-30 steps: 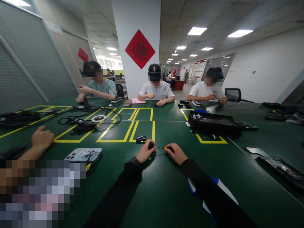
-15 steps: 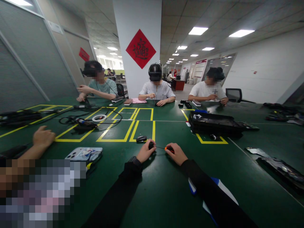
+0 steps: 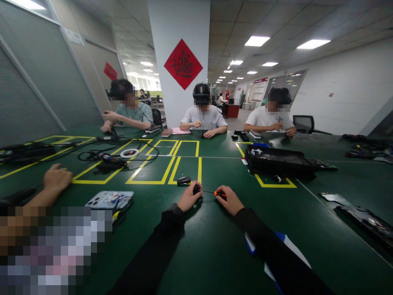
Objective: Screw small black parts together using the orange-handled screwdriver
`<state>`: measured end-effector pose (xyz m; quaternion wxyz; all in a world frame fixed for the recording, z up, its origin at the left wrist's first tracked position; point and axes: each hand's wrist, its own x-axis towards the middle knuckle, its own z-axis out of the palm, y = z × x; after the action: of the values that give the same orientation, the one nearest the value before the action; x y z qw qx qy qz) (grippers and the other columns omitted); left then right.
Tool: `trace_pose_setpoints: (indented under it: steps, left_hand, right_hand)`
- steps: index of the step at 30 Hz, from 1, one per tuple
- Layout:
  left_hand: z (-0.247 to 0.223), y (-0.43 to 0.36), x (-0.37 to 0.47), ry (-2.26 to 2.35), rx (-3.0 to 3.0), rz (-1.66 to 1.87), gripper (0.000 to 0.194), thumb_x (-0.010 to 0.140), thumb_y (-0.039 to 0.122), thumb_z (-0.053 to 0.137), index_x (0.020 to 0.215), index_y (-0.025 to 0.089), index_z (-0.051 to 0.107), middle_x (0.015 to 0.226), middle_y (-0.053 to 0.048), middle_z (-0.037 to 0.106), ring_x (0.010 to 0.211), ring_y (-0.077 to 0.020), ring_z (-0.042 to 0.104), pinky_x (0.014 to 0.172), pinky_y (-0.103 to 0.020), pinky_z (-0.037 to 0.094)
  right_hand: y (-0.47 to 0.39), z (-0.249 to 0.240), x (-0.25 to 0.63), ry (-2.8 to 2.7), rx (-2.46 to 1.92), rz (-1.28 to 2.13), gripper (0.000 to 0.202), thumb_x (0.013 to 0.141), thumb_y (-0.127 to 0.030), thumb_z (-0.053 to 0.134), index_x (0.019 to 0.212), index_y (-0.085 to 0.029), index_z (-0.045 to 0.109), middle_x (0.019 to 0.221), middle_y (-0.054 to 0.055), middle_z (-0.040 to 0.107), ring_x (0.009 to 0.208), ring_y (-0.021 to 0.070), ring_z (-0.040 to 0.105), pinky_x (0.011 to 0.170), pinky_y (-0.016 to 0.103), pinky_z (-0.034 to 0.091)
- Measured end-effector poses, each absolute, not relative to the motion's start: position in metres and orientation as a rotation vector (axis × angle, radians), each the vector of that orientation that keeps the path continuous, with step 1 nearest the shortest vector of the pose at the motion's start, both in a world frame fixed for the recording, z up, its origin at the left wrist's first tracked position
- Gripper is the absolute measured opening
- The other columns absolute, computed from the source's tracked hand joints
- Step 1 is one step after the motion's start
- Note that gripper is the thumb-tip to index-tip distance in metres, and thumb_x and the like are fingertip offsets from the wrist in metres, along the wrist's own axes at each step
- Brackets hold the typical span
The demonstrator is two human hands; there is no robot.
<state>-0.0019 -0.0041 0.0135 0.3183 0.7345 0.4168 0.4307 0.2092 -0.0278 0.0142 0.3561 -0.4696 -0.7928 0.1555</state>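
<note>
In the head view, my right hand is closed round the orange-and-black handle of a screwdriver. Its thin shaft points left, toward a small black part pinched in the fingers of my left hand. The tip meets or nearly meets that part; the exact contact is too small to make out. Just beyond my left hand lies a black cylindrical piece on the green table. Both forearms rest low over the tabletop in black sleeves.
A black tray-like casing lies ahead on the right, an opened device at far right. Left are a phone, coiled cables and a neighbour's hand. A blue-and-white item sits under my right forearm. Several people sit opposite.
The whole view has shifted very slightly. Both my hands keep the same hold on the screwdriver and the black part, with no clear movement between them.
</note>
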Motion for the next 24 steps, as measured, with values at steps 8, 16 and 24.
trace_pose_setpoints:
  steps: [8,16,24]
  left_hand:
    - [0.0157,-0.0057,-0.0014,1.09,1.947,1.134,0.014,0.072,0.02,0.05,0.086,0.018,0.049,0.083,0.0,0.054,0.079,-0.0136,0.05,0.077,-0.027,0.039]
    - [0.0165,-0.0062,-0.0012,1.098,1.913,1.12,0.015,0.072,0.02,0.051,0.087,0.018,0.049,0.081,0.0,0.054,0.078,-0.0138,0.051,0.076,-0.027,0.039]
    - [0.0173,-0.0077,0.0003,1.123,1.912,1.136,0.015,0.071,0.019,0.051,0.085,0.018,0.05,0.082,-0.001,0.055,0.079,-0.0146,0.051,0.078,-0.028,0.039]
  right_hand:
    - [-0.0274,0.0163,0.2091,-2.092,-1.199,0.354,0.016,0.083,-0.022,0.042,0.086,-0.017,0.057,0.086,0.005,0.055,0.086,0.0161,0.047,0.079,0.031,0.037]
    - [-0.0291,0.0159,0.2077,-2.053,-1.179,0.377,0.016,0.076,-0.022,0.052,0.092,-0.018,0.054,0.09,0.005,0.055,0.086,0.0168,0.048,0.078,0.031,0.038]
    - [-0.0228,0.0113,0.2132,-2.078,-1.265,0.329,0.022,0.084,-0.026,0.04,0.08,-0.018,0.06,0.082,0.005,0.057,0.082,0.0157,0.048,0.077,0.031,0.036]
